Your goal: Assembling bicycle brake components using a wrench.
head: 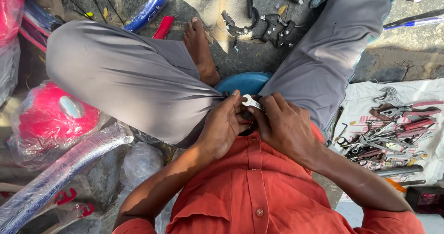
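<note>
I sit cross-legged in grey trousers and an orange shirt. Both hands meet in my lap, just above a blue seat point(245, 82). My right hand point(283, 123) grips a small silver open-ended spanner point(252, 102), its jaw pointing left. My left hand point(225, 123) is closed on a small black part point(247, 123) that sits between the two hands and is mostly hidden by my fingers. The spanner's head lies right at my left fingertips.
A white cloth point(365, 100) at the right holds several pliers, cutters and spanners point(393, 132). Black brake parts point(268, 27) lie on the ground ahead by my bare foot point(200, 49). Plastic-wrapped red point(51, 118) and blue bicycle pieces point(60, 174) crowd the left.
</note>
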